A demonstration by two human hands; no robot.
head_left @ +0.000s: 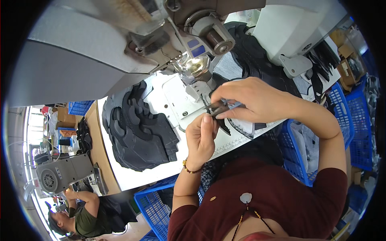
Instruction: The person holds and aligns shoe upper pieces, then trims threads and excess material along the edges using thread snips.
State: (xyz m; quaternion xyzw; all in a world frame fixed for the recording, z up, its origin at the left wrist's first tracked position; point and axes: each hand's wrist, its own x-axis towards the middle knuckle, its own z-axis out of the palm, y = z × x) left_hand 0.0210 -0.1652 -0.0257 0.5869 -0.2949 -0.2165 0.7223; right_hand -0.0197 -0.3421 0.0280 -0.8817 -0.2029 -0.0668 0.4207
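At the front of the sewing machine's bed my right hand point(255, 98) is closed on small thread snips point(235, 105) with greyish handles. Their blades point left, close to my left fingertips. My left hand point(201, 138), fingers pinched together, grips a black fabric piece point(224, 127) that hangs partly below both hands. The exact spot where the blades meet the piece is hidden by my fingers. Just beyond my hands are the lit needle area point(197, 66) and the white machine bed point(177, 96). A light grey piece with a dark edge point(243, 127) lies under my right hand.
A stack of black cut pieces point(138, 132) lies left on the white table; more black pieces point(261, 60) lie at the right. The machine arm point(84, 60) overhangs the left. Blue baskets point(299, 148) stand beside me. At far left, a person point(86, 217) works at another machine point(60, 174).
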